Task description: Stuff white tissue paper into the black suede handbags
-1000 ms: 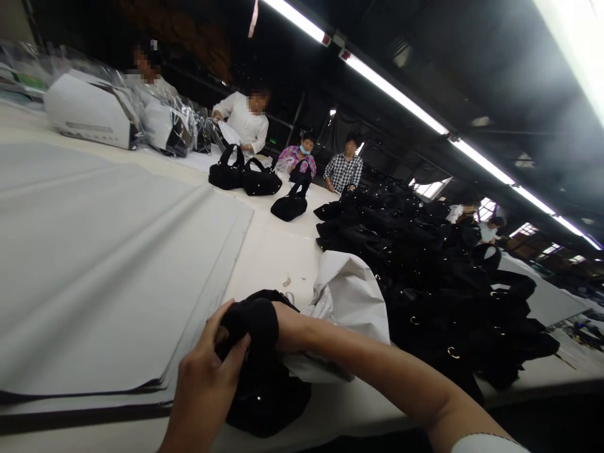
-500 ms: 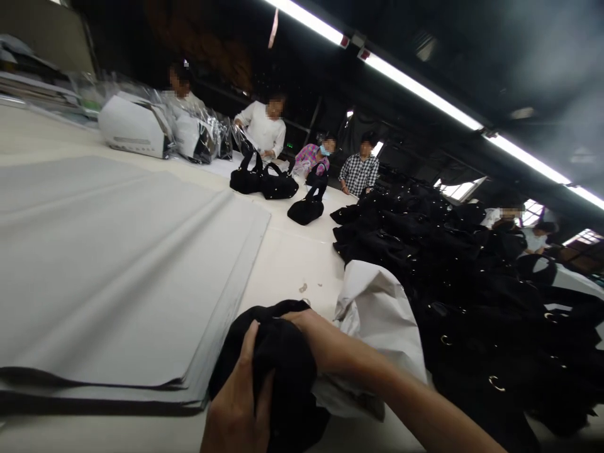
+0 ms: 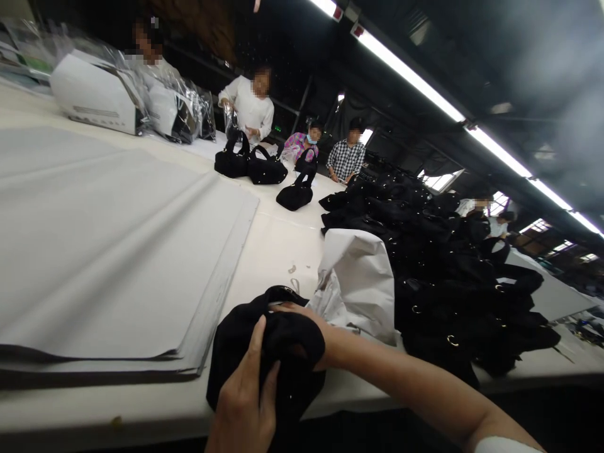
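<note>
A soft black bag lies at the near edge of the white table. My left hand grips its near side, thumb up and fingers pressed into the fabric. My right forearm comes in from the right, and my right hand is pushed inside the bag. Black fabric covers its fingers, so only the wrist and a sliver of skin show. Crumpled white paper lies right behind the bag, touching it.
A thick stack of grey-white paper sheets covers the left. A big pile of black bags fills the right. Three black bags stand farther back, near several seated people. Plastic-wrapped white boxes sit far left.
My left hand has shifted its grip on the bag, from the top to the near side. The right hand stays inside. The bag now sits closer to the table's near edge.
</note>
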Demonstrator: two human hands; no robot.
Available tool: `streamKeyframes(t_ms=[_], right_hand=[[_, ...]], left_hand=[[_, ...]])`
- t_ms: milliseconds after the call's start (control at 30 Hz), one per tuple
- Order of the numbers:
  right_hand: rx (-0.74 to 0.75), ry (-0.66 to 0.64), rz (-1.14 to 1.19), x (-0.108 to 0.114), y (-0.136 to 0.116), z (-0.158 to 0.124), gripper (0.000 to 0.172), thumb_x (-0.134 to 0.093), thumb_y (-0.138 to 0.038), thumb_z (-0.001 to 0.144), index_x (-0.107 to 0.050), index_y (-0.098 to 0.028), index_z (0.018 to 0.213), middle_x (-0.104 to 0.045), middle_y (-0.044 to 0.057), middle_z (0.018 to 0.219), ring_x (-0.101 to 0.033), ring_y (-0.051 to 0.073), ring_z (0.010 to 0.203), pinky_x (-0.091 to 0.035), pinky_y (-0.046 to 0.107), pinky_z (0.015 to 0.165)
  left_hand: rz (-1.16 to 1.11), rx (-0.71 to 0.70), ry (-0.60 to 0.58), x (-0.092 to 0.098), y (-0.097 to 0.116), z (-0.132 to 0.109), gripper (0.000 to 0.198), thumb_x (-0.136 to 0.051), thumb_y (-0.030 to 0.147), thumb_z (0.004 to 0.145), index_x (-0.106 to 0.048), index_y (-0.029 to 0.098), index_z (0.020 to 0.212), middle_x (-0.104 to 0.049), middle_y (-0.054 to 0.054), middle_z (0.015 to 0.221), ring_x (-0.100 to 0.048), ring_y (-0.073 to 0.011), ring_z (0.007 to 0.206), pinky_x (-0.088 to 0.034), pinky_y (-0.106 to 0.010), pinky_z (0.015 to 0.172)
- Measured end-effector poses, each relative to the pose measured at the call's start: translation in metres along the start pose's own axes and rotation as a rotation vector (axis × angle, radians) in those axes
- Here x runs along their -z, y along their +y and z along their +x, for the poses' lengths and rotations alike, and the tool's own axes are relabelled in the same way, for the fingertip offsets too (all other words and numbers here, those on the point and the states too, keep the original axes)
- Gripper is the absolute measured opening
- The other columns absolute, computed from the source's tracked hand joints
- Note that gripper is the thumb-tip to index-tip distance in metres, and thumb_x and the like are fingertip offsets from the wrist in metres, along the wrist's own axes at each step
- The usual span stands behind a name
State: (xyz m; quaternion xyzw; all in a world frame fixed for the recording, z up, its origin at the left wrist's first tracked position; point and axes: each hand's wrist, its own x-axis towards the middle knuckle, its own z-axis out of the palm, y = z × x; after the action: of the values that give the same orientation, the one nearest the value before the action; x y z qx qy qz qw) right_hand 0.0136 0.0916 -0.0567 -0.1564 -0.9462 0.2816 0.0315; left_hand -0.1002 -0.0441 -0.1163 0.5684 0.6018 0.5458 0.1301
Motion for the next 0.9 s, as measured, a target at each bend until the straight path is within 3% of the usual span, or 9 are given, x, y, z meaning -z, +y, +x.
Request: streamKeyframes(t_ms=[100,333,467,533,667,767,833,900], right_hand=[[0.058,-0.106,-0.031,0.018,-0.007,0.007,0.027,-0.068,-0.012,0.074,-0.070,-0.026,0.097,-0.071,0.003,0.112,-0.058,0.030,0.118,-0.036,0.042,0.115],[0.221,-0.055,0.268,0.025,-0.009,0.015,0.029,-0.064,-0.023,0.081,-0.069,-0.019,0.109,-0.069,0.008,0.115,-0.063,0.027,0.102,-0.049,0.036,0.097],[-0.027,0.032,0.575,0.022,-0.012,0.009,0.021,-0.067,-0.027,0.082,-0.073,-0.016,0.098,-0.072,0.005,0.093,-0.064,0.020,0.079,-0.053,0.031,0.077],[-0.147,0.127,0.704,0.025,-0.017,0.001,0.019,-0.066,-0.026,0.083,-0.075,-0.015,0.096,-0.073,0.005,0.095,-0.066,0.019,0.084,-0.053,0.030,0.080],[-0.229,0.429,0.643,0.048,-0.036,-0.036,0.023,-0.063,-0.022,0.085,-0.077,-0.019,0.103,-0.072,0.006,0.109,-0.065,0.020,0.105,-0.051,0.032,0.093],[-0.375,0.582,0.630,0.067,-0.051,-0.088,0.019,-0.069,-0.028,0.083,-0.078,-0.020,0.098,-0.075,0.006,0.094,-0.069,0.017,0.087,-0.055,0.029,0.080],[-0.502,0.518,0.744,0.069,-0.059,-0.129,0.017,-0.074,-0.032,0.079,-0.078,-0.019,0.089,-0.074,0.006,0.078,-0.067,0.015,0.068,-0.054,0.026,0.064],[-0.620,0.276,0.918,0.058,-0.063,-0.164,0.023,-0.077,-0.037,0.077,-0.078,-0.016,0.085,-0.073,0.007,0.073,-0.066,0.013,0.059,-0.051,0.023,0.055]], left_hand=[[0.030,0.042,0.022,0.005,-0.003,0.008,0.065,-0.047,0.027,0.097,-0.019,0.025,0.155,-0.049,-0.007,0.148,-0.050,-0.0212,0.132,-0.050,-0.033,0.105],[0.030,0.135,0.014,0.007,0.001,0.015,0.058,-0.038,0.034,0.099,-0.022,0.021,0.154,-0.052,-0.011,0.145,-0.053,-0.0231,0.130,-0.050,-0.037,0.104],[0.055,0.168,-0.025,0.018,-0.006,0.018,0.059,-0.044,0.042,0.097,-0.029,0.024,0.151,-0.061,-0.010,0.135,-0.064,-0.0256,0.116,-0.056,-0.038,0.093],[0.061,0.172,-0.018,0.027,-0.012,0.020,0.058,-0.044,0.044,0.095,-0.033,0.025,0.149,-0.061,-0.010,0.136,-0.065,-0.0268,0.114,-0.056,-0.038,0.091],[0.082,0.250,0.007,0.044,-0.021,0.030,0.055,-0.046,0.041,0.090,-0.043,0.026,0.143,-0.064,-0.008,0.131,-0.064,-0.0294,0.116,-0.054,-0.041,0.094],[0.084,0.376,0.018,0.048,-0.015,0.036,0.047,-0.050,0.039,0.085,-0.053,0.026,0.131,-0.071,-0.007,0.114,-0.068,-0.0295,0.106,-0.054,-0.041,0.091],[0.097,0.488,0.066,0.046,-0.007,0.037,0.040,-0.053,0.038,0.083,-0.057,0.025,0.121,-0.072,-0.006,0.104,-0.070,-0.0278,0.094,-0.055,-0.040,0.084],[0.105,0.608,0.146,0.041,0.000,0.038,0.038,-0.058,0.038,0.081,-0.058,0.023,0.116,-0.072,-0.006,0.096,-0.069,-0.0248,0.080,-0.056,-0.037,0.074]])
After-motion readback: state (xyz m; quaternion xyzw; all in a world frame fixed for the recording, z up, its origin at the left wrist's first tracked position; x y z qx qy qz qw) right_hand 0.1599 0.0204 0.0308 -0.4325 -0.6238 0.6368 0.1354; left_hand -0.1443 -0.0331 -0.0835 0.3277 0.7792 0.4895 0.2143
